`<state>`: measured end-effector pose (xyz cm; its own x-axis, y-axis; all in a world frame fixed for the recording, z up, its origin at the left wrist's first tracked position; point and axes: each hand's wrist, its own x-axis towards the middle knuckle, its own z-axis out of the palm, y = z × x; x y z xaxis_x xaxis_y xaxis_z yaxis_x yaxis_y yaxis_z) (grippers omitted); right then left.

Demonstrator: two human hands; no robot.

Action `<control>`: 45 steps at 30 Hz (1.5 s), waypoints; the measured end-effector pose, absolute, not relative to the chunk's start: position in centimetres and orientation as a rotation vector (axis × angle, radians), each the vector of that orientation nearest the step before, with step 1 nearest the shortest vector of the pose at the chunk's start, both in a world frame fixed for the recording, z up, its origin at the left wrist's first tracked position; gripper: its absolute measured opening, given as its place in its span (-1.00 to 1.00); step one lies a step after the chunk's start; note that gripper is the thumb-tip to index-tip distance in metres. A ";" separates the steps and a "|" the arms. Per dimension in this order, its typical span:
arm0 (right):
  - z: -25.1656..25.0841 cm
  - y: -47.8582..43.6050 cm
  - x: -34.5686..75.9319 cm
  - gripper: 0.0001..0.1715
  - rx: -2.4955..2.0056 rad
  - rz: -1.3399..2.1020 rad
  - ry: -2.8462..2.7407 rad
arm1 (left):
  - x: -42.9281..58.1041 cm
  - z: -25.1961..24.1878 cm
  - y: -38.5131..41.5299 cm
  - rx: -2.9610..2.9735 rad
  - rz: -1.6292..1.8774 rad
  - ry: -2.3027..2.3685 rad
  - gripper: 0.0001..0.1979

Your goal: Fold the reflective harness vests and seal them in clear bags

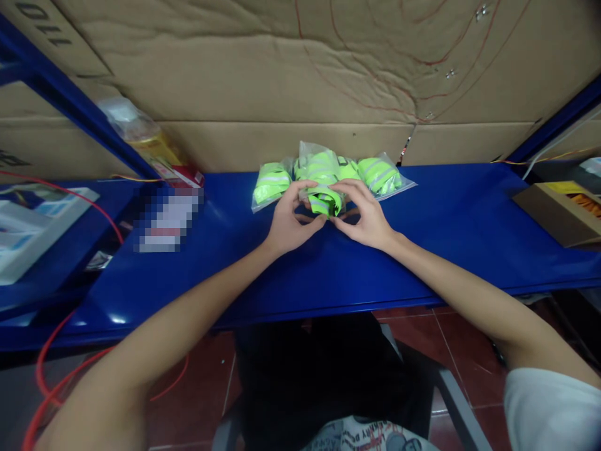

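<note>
A rolled neon-green reflective strap (323,203) with a silvery stripe is held between my two hands above the blue shelf. My left hand (293,219) curves round its left side, thumb at the lower edge and fingers at the top. On the other side, my right hand (364,216) grips it the same way, the two thumb tips almost meeting. Right behind the roll lies a clear plastic bag (320,161) of the same green material. Another filled bag (271,183) is to its left, and a third bag (381,175) to its right. Whether the held roll is inside a bag, I cannot tell.
Cardboard (263,81) walls off the back of the blue shelf (225,275). A bottle with a yellow-red label (159,147) leans at the back left. An open carton (558,213) stands at the right, a white tray (56,232) at the left. Red tubing (44,357) hangs lower left.
</note>
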<state>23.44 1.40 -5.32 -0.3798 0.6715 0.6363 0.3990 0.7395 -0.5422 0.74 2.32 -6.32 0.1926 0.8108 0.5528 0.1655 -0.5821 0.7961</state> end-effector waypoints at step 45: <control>-6.7 1.8 21.3 -0.28 -0.988 0.418 -1.791 | 2.3 -8.0 2.9 1.849 1.488 0.886 -0.42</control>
